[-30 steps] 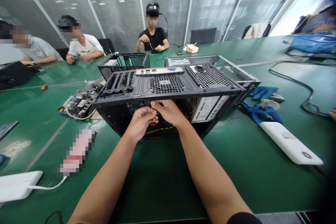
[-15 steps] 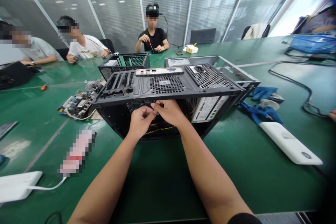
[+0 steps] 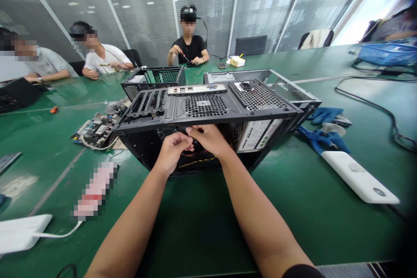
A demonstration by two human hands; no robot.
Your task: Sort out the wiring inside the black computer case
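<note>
A black computer case (image 3: 176, 113) lies before me, its rear panel with vents and ports turned up and its open side facing me. Both hands reach into that opening, just under the panel edge. My left hand (image 3: 172, 150) is closed, thumb against fingers; whatever it pinches is too small to make out. Close beside it, my right hand (image 3: 210, 139) is closed too, its fingertips partly hidden inside the case. Right of the hands sits the power supply (image 3: 260, 134) with a white label. Dark parts behind the fingers are hard to distinguish.
Left of the case lies a loose motherboard (image 3: 99, 129). Other opened cases (image 3: 166, 76) stand behind. Blue gloves (image 3: 325, 134) and a white power bank (image 3: 360, 178) are at right, a phone (image 3: 96, 189) at left. Co-workers sit across the green table (image 3: 202, 230).
My left hand has shifted slightly down and left, its fingers still together. My right hand stays nearly in place. The case has not visibly moved.
</note>
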